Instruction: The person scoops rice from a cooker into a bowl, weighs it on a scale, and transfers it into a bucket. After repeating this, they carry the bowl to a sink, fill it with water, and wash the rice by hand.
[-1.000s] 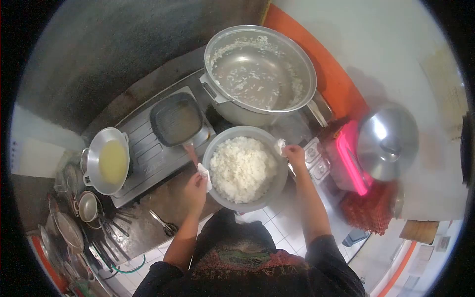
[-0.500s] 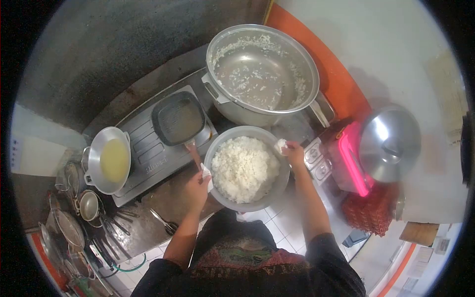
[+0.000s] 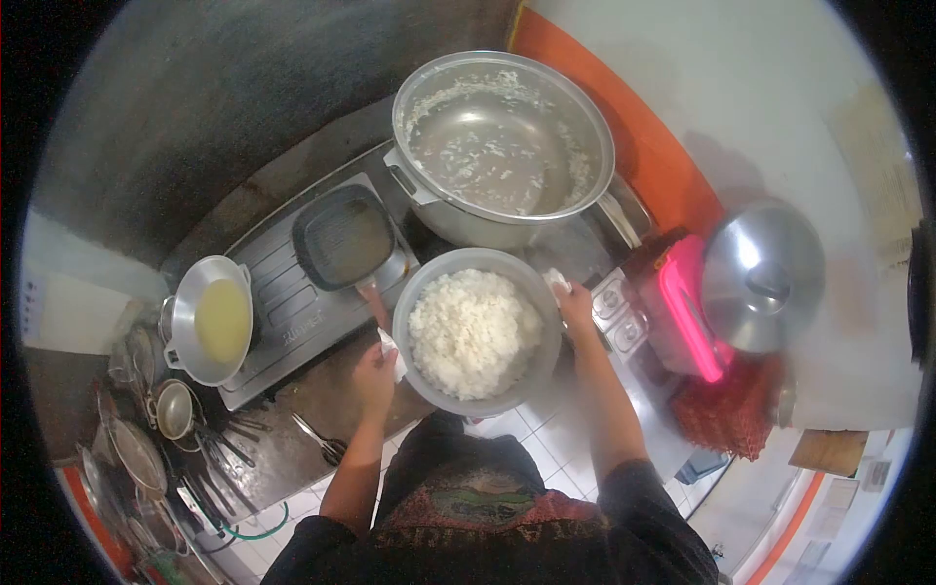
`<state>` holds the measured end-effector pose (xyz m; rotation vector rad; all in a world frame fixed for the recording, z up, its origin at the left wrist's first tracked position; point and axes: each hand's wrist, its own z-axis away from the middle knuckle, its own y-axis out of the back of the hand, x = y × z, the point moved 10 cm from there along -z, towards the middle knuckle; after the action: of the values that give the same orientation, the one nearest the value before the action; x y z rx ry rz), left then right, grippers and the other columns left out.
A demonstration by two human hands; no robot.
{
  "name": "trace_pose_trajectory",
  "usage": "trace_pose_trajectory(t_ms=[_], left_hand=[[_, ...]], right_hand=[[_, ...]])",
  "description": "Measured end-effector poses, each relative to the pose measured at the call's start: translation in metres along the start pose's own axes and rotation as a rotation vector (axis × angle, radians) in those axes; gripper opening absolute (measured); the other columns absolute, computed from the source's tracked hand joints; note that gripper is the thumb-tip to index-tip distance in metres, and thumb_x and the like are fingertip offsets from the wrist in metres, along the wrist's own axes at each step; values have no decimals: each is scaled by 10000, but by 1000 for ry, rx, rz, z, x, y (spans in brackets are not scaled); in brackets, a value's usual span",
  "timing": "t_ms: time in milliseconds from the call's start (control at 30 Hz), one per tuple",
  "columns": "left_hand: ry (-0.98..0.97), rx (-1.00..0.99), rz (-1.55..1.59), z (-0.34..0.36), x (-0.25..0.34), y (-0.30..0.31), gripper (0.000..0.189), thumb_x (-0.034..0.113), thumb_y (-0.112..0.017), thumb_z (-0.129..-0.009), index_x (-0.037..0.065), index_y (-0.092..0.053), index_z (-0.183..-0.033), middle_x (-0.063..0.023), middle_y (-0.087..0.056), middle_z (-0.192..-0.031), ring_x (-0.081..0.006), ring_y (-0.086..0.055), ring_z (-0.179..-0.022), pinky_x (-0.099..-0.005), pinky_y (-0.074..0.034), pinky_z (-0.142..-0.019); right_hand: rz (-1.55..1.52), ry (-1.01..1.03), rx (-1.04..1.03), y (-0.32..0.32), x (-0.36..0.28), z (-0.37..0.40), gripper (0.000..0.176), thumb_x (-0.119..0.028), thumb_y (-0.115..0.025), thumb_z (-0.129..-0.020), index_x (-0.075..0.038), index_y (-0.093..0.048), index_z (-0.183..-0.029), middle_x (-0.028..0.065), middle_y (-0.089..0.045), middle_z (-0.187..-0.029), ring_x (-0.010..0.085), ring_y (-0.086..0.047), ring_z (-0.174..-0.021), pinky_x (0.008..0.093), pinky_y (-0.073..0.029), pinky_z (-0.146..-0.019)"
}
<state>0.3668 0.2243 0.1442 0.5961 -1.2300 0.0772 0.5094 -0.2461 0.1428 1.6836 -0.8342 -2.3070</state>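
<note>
A round grey bowl [image 3: 444, 398] heaped with white cooked rice [image 3: 473, 333] is in front of my body. My left hand [image 3: 374, 372] is closed at its left side, with a folded white cloth or tissue [image 3: 389, 343] between fingers and bowl. On the right side my right hand [image 3: 577, 308] grips it through a second white piece [image 3: 558, 281]. Just beyond the bowl stands a large metal pot [image 3: 492, 216], with rice grains stuck to its inner wall and floor.
Left of the bowl, a square pan [image 3: 343, 237] and a wok with yellowish liquid [image 3: 222, 320] sit on the stove [image 3: 283, 322]. Utensils [image 3: 219, 453] crowd the far left. At right are a pink-lidded container [image 3: 687, 302], a metal lid [image 3: 763, 278] and a red basket [image 3: 726, 409].
The whole view has shifted slightly, so the bowl and pot appear a little further left. Both hands stay at the bowl's sides, and the rice looks the same.
</note>
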Motion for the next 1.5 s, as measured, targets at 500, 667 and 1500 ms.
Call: trace_pose_trajectory(t_ms=[500, 667, 1500], left_hand=[[29, -96, -31, 8, 1, -12, 338, 156, -690, -821, -28, -639, -1100, -107, -698, -907, -142, -655, -780, -274, -510, -702], [-68, -33, -35, 9, 2, -14, 347, 232, -677, -837, -7, -658, -1088, -86, -697, -866, -129, -642, -722, -264, -504, -667], [151, 15, 181, -13, -85, 12, 196, 105, -606, -843, -11, -610, -1001, -58, -638, -844, -154, -600, -751, -274, -479, -675]], right_hand=[[-368, -225, -18, 13, 7, 39, 355, -246, -611, -835, 54, -651, -1019, 94, -670, -916, 158, -605, -798, 277, -457, -752], [-475, -279, 11, 0, 36, 25, 361, -264, -574, -818, 53, -672, -961, 107, -670, -893, 184, -606, -768, 292, -451, -716], [-405, -199, 373, 97, 48, 88, 268, -2, -535, -759, -8, -597, -1020, 12, -552, -720, 107, -504, -636, 262, -423, -557]])
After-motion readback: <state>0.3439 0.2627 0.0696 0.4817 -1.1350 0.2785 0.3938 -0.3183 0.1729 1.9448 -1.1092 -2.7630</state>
